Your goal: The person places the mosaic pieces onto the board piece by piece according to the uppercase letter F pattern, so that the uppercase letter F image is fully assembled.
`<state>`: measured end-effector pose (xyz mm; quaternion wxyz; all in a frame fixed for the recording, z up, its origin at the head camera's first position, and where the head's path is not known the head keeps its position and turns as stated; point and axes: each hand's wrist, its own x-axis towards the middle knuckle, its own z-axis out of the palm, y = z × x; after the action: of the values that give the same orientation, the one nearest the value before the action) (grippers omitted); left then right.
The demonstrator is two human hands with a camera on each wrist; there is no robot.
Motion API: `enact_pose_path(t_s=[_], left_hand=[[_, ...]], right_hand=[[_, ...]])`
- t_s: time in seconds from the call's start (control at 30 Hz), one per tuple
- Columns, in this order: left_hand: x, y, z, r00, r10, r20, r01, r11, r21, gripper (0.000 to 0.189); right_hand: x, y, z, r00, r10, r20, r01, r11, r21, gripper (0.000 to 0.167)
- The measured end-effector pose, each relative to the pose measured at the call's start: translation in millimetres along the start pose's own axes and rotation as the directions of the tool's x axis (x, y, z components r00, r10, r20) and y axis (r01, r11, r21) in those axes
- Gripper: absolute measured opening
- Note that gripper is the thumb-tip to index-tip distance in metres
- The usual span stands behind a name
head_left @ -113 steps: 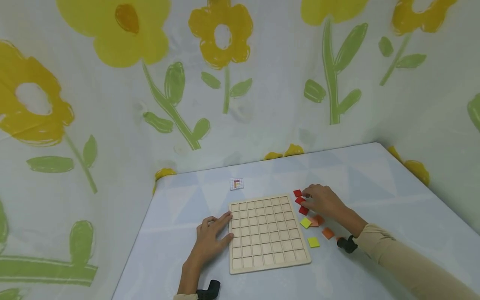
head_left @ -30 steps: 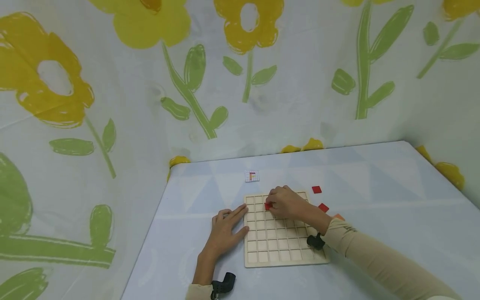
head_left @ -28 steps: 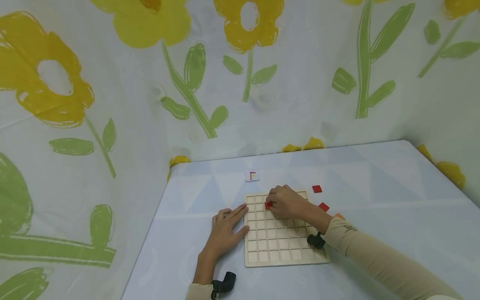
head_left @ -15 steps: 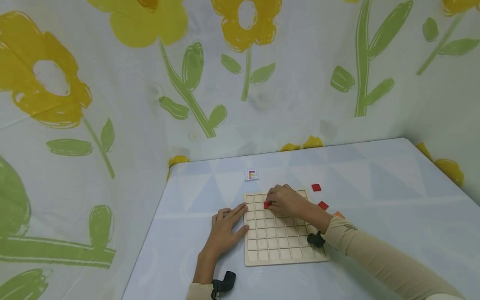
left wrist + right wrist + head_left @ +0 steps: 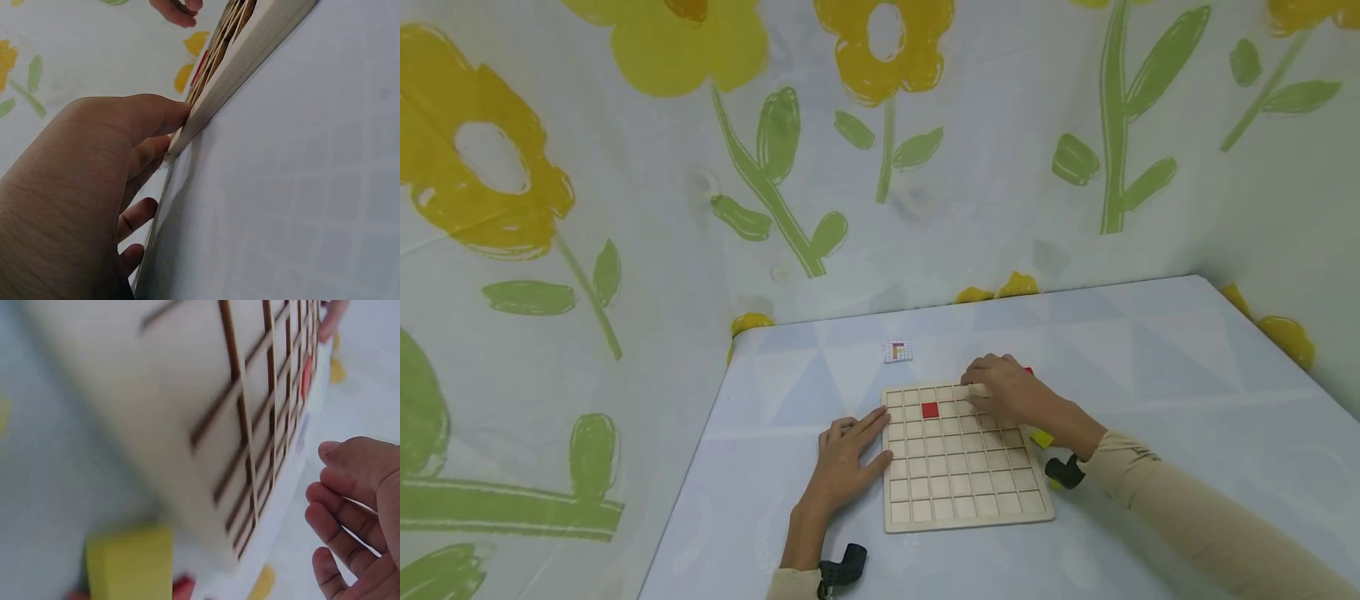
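Note:
A pale wooden grid board [image 5: 951, 483] lies on the table, one red square tile [image 5: 930, 410] sitting in a cell of its second row from the back. The fingertips and thumb of my left hand [image 5: 842, 465] touch the board's left edge; the left wrist view shows the left hand [image 5: 81, 169] with thumb and finger against that wooden side. Over the board's back right corner, my right hand [image 5: 1017, 393] is in the air. Its fingers are loosely bent and hold nothing, as the right hand [image 5: 359, 512] in the right wrist view shows.
Right of the board lie a yellow tile [image 5: 1042, 438] and a red tile [image 5: 1028, 370], partly covered by the right hand and arm. A small card with a coloured grid pattern [image 5: 898, 350] lies behind the board. A flowered cloth [image 5: 647, 358] hangs around the table.
The right hand brought a red tile from the right side to the board, pressed it into a cell, let go and moved back rightward. The left hand stays at the board's edge.

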<state>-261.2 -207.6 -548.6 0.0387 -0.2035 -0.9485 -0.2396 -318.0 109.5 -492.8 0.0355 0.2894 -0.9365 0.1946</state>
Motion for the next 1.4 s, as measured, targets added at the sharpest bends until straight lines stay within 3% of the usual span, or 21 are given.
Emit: enact_pose_path(t_s=[0.27,0.6,0.93,1.13,1.4], left_hand=[[-0.3,0.7,0.2,1.000,0.007,-0.010,-0.007,1.000,-0.003,0.059],[-1.6,-0.2,1.4,1.000,0.009,-0.022,-0.009,1.000,0.004,0.059],[-1.7,-0.2,2.7,1.000,0.015,-0.015,-0.015,1.000,-0.007,0.059],[-1.6,1.0,1.8,1.000,0.016,-0.012,-0.016,1.000,0.001,0.059],[-1.5,1.8,0.2,1.000,0.018,-0.017,-0.018,1.000,-0.012,0.059]], right_hand=[[-15.2,25,-16,0.998,0.011,-0.068,-0.012,1.000,-0.015,0.024],[-27.2,54,-17,0.991,0.129,-0.039,-0.131,0.990,-0.046,0.024],[-34.0,78,-14,0.989,0.141,-0.037,-0.144,0.984,-0.109,0.027],[-35.4,84,-15,0.983,0.181,-0.003,-0.181,0.981,-0.071,0.026],[-34.1,80,-18,0.986,0.166,-0.008,-0.166,0.982,-0.091,0.022]])
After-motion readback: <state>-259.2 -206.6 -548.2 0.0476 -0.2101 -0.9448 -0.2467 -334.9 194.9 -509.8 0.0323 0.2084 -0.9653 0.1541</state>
